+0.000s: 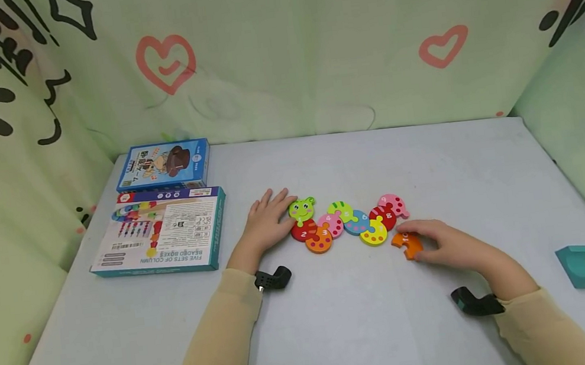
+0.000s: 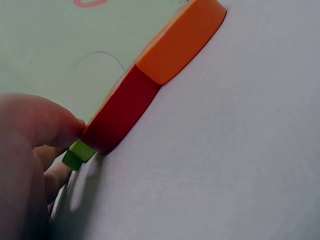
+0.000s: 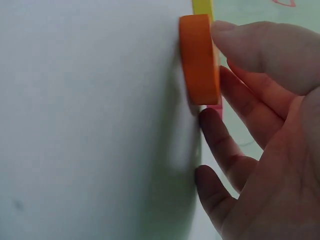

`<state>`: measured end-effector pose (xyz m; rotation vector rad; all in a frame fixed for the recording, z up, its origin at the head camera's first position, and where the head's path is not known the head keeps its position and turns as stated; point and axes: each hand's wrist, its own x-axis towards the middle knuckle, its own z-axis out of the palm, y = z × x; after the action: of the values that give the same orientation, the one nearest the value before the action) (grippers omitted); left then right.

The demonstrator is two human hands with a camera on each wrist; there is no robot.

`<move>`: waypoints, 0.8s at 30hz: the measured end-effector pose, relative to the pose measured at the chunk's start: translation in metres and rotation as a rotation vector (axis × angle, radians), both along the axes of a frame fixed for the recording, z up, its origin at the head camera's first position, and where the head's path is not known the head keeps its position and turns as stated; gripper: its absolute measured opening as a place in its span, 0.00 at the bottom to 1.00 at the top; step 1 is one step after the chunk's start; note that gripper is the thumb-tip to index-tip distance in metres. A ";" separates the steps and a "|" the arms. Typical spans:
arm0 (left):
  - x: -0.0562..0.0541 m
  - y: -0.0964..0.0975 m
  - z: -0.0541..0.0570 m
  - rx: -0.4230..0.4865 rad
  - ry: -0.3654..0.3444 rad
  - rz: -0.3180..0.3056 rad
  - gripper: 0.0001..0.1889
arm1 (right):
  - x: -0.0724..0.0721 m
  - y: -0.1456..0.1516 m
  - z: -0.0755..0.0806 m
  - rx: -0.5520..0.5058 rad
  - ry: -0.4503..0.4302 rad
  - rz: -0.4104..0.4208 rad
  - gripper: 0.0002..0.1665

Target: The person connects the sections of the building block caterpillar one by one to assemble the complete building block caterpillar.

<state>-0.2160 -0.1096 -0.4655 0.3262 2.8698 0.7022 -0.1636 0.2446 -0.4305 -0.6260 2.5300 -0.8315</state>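
Note:
A wooden caterpillar puzzle of several colored, numbered pieces lies in a wavy row at the middle of the table, its green smiling head (image 1: 302, 210) at the left end. My left hand (image 1: 267, 224) lies beside that head, fingers extended, thumb against the edge of the red piece (image 2: 122, 107) under it. Past the pink piece (image 1: 394, 204) at the row's right end, my right hand (image 1: 451, 243) pinches an orange puzzle piece (image 1: 410, 244) between thumb and fingers. In the right wrist view this orange piece (image 3: 200, 60) stands close over the table, its other fingers spread behind.
Two boxes lie at the left: a blue box (image 1: 162, 165) at the back, and a white and teal box (image 1: 161, 232) in front of it. A teal curved block (image 1: 581, 267) lies near the right table edge. Printed green curtains (image 1: 305, 50) enclose the table.

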 end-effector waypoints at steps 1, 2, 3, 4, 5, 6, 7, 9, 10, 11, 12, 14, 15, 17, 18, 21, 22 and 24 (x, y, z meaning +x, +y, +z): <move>0.000 0.000 0.000 0.000 -0.001 0.000 0.27 | 0.000 0.000 -0.002 0.005 0.005 0.004 0.29; 0.000 0.000 0.000 0.001 -0.002 0.000 0.27 | 0.001 0.000 -0.002 0.012 0.010 0.006 0.29; 0.000 0.000 0.001 -0.002 -0.003 0.002 0.27 | 0.002 0.000 -0.003 0.020 0.014 0.004 0.29; 0.000 0.001 0.001 -0.003 -0.004 0.003 0.27 | 0.002 0.000 -0.003 0.025 0.015 0.000 0.29; 0.000 0.001 0.001 -0.004 -0.004 0.005 0.27 | 0.003 0.000 -0.003 0.027 0.016 -0.005 0.28; 0.001 0.001 0.001 -0.005 -0.004 0.006 0.27 | 0.003 -0.001 -0.003 0.030 0.019 -0.010 0.28; 0.001 0.001 0.001 -0.005 -0.004 0.006 0.27 | 0.004 -0.001 -0.002 0.033 0.021 -0.016 0.28; 0.001 0.001 0.001 -0.006 -0.003 0.008 0.27 | 0.004 -0.001 -0.002 0.042 0.032 -0.026 0.28; 0.001 0.001 0.001 -0.005 -0.002 0.008 0.27 | 0.004 -0.001 -0.001 0.044 0.040 -0.030 0.28; 0.001 0.000 0.001 -0.004 -0.002 0.009 0.27 | 0.004 -0.002 -0.001 0.048 0.047 -0.035 0.28; 0.001 0.000 0.000 -0.001 -0.001 0.009 0.27 | 0.004 -0.002 -0.001 0.053 0.055 -0.041 0.28; 0.001 0.000 -0.001 0.001 0.002 0.008 0.27 | 0.004 -0.002 -0.001 0.067 0.062 -0.052 0.29; 0.001 0.000 -0.001 0.003 0.003 0.007 0.27 | 0.004 -0.002 -0.001 0.075 0.061 -0.056 0.30; 0.001 0.000 -0.002 0.006 0.005 0.007 0.27 | 0.005 -0.002 -0.001 0.090 0.058 -0.058 0.32; 0.000 0.000 -0.002 0.006 0.006 0.008 0.27 | 0.005 -0.003 -0.001 0.096 0.058 -0.055 0.32; 0.000 0.000 -0.003 0.005 0.010 0.010 0.27 | 0.004 -0.002 0.000 0.103 0.075 -0.055 0.32; 0.000 0.000 -0.004 0.005 0.012 0.011 0.27 | 0.004 -0.002 0.001 0.102 0.081 -0.066 0.32; -0.001 0.000 -0.004 0.002 0.015 0.011 0.27 | 0.002 -0.002 0.002 0.097 0.087 -0.107 0.32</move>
<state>-0.2166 -0.1095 -0.4696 0.3172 2.8878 0.7071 -0.1619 0.2428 -0.4283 -0.5100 2.6844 -0.7268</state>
